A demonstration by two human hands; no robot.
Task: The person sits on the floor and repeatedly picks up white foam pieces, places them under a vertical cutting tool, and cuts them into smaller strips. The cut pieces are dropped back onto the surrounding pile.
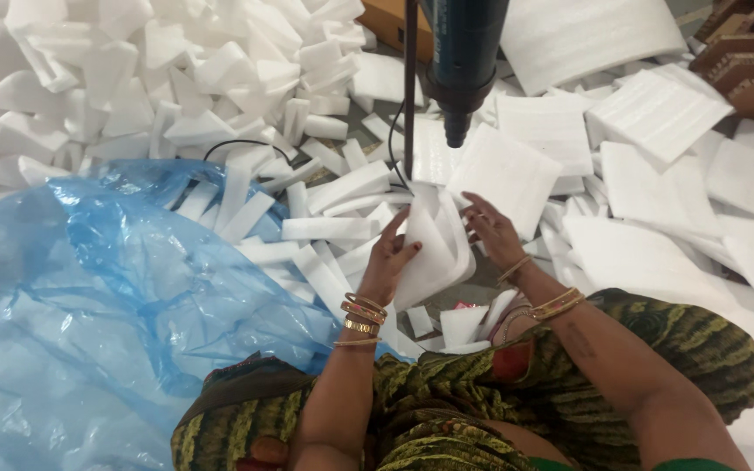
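Head view: my left hand (pixel 387 262) and right hand (pixel 492 231) both pinch a folded white foam sheet (pixel 434 249), fingers closed on its edges, directly beneath the dark heat tool (pixel 462 61). Risks: fingertips sit near the nozzle; the black cord (pixel 394 166) could snag; loose foam strips (pixel 325 228) crowd the floor.

White foam strips (pixel 325 228) and white foam sheets (pixel 656 113) surround a translucent blue plastic bag (pixel 89 296), a dark teal tool (pixel 462 52) with a black cord (pixel 409 87), gold bangles (pixel 361 314), and green-and-yellow streaked patterned clothing (pixel 691 340).
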